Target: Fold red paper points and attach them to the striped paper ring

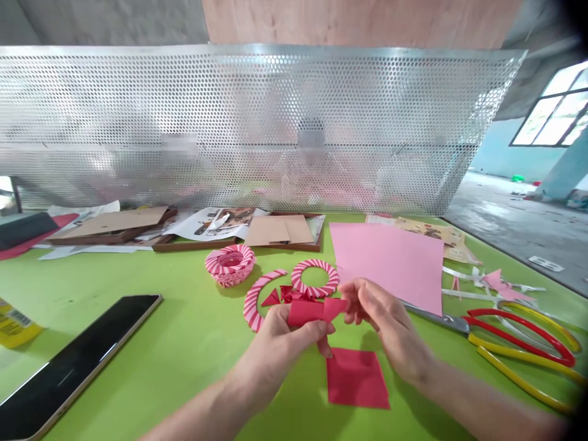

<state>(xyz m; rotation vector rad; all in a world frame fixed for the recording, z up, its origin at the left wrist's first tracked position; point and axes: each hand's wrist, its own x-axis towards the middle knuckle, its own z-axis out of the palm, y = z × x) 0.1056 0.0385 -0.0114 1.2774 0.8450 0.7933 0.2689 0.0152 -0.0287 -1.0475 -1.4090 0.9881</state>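
Your left hand (280,349) and right hand (390,327) pinch the folded red paper (305,313) between clenched fingers (362,300); tugging hard could tear it.

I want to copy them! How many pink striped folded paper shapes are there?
3: a bowl at the back, a ring right of it, and an open arc beside the left hand.
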